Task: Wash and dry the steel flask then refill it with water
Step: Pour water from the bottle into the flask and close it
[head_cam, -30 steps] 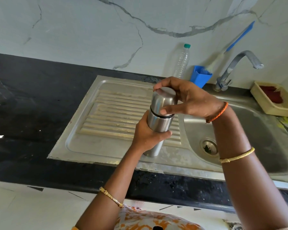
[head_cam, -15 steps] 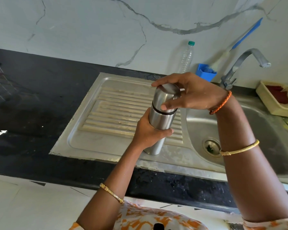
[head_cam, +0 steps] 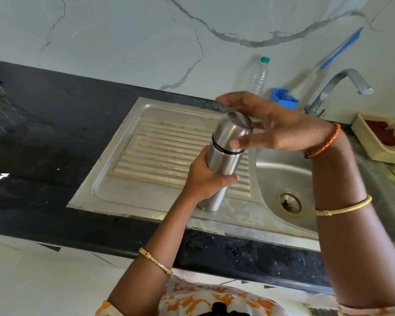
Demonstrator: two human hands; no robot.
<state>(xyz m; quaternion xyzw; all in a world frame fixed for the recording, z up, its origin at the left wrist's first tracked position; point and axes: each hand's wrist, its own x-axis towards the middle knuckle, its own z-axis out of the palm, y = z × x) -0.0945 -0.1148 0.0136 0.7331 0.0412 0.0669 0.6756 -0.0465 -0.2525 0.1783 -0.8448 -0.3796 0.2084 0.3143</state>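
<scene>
Above the ribbed drainboard (head_cam: pixel 169 151) of the steel sink (head_cam: pixel 283 169), the steel flask (head_cam: pixel 224 160) stands tilted slightly right, its cap (head_cam: pixel 234 130) on and its base near the sink's front rim. The left hand (head_cam: pixel 205 179) grips the flask's body, fingers curled round it. The right hand (head_cam: pixel 281 131) hovers at the cap with fingers spread and straight, the thumb touching the cap's near side. Far behind, a clear plastic bottle (head_cam: pixel 259 76), a blue holder (head_cam: pixel 284 98) and the tap (head_cam: pixel 338 87) stand along the marble wall on the black bench (head_cam: pixel 55 124).
</scene>
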